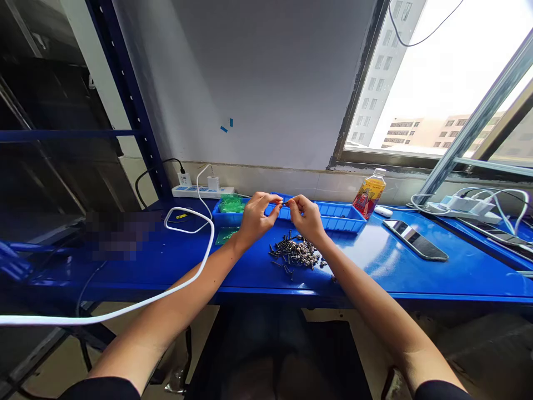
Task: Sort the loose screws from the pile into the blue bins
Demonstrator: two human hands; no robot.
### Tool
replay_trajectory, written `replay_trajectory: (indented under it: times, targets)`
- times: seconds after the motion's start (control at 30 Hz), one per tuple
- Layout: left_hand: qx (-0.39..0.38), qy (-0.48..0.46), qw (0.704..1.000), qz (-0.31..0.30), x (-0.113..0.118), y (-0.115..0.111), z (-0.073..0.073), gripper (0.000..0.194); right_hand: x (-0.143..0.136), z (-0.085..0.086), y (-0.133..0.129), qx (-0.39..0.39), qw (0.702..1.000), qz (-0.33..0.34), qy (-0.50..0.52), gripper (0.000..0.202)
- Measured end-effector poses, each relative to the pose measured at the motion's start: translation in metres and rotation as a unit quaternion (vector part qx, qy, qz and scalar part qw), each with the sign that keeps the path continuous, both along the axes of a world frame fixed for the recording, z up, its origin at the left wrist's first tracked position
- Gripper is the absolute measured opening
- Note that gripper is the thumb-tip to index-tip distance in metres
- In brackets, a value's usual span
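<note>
My left hand [259, 218] and my right hand [307, 218] meet over the blue table, fingertips pinched close together. Between them is a small dark screw [285, 203], mostly covered by the fingers; both hands grip it, one at each end. Below the hands lies a loose pile of screws [297, 251], some with black shanks, mixed with silvery small metal parts. Behind the hands stand blue plastic bins [339, 216]. Green plastic bags [231, 204] fill the left bin, and a flat green bag [226, 235] lies in front of it.
A white cable [207, 244] loops across the left side, over my left forearm. A drink bottle [370, 191] leans behind the right bin. A phone [415, 240] lies to the right. Power strips [195, 192] sit along the wall and at the far right.
</note>
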State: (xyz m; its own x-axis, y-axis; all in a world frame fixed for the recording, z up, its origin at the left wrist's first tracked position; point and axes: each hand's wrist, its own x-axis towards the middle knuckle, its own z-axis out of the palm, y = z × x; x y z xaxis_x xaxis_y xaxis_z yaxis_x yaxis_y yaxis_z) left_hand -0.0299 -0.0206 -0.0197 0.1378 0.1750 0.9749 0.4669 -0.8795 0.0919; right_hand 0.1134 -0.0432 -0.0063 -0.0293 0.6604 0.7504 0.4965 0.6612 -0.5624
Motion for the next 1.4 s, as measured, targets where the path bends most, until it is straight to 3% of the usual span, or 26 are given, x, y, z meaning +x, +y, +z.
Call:
replay_trajectory:
  times: [0.33, 0.63, 0.93, 1.13, 1.4]
  targets:
    - [0.014, 0.0, 1.0, -0.015, 0.0012, 0.0021, -0.0013, 0.014, 0.0001, -0.0015, -0.0004, 0.005, 1.0, 0.002, -0.011, 0.021]
    - [0.035, -0.011, 0.999, -0.032, 0.0012, 0.0013, 0.0003, 0.016, -0.006, 0.0024, -0.0048, -0.08, 0.988, 0.087, 0.101, 0.031]
    - [0.07, 0.003, 0.998, 0.002, 0.0006, 0.0015, 0.003, 0.013, -0.006, 0.0011, -0.0056, -0.076, 0.99, 0.068, 0.093, 0.031]
    - [0.079, -0.008, 0.997, -0.02, 0.0019, 0.001, 0.0031, 0.027, -0.0057, 0.0006, -0.0054, -0.072, 0.991, 0.07, 0.088, 0.034]
    - [0.067, 0.006, 0.997, -0.026, 0.0014, 0.0014, 0.0022, 0.031, -0.0042, -0.001, -0.0037, -0.063, 0.993, 0.061, 0.077, 0.031]
